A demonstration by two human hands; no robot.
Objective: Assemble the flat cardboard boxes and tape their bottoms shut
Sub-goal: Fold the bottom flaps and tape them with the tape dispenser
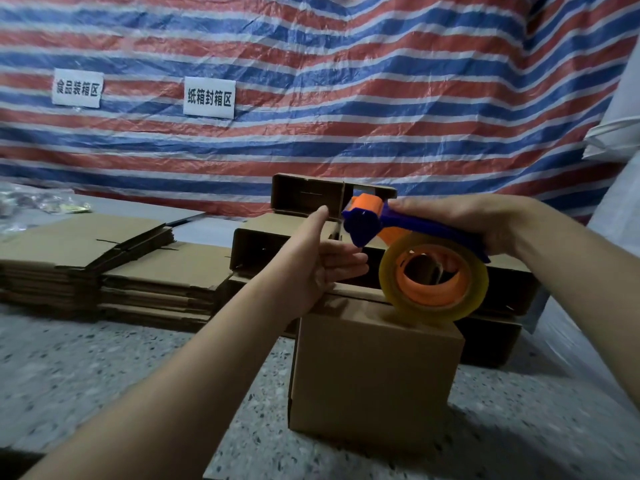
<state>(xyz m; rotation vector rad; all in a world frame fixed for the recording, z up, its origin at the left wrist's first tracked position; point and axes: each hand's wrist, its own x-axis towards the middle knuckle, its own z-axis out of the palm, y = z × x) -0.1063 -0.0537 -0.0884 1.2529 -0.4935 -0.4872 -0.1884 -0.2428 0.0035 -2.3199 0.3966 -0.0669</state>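
An assembled brown cardboard box [374, 372] stands on the speckled floor in front of me. My right hand [474, 223] grips the blue handle of a tape dispenser [367, 225] with orange parts, held above the box's far top edge. Its roll of clear tape [433, 277] hangs just over the box top. My left hand [325, 258] is open with straight fingers, thumb up, above the box's far left corner, right beside the dispenser's head.
Stacks of flat cardboard boxes [104, 261] lie on the floor at left. Several folded-up boxes [311, 195] stand behind the near box. A striped tarp [346, 81] with two white signs hangs at the back. White sacks [620, 133] sit at right.
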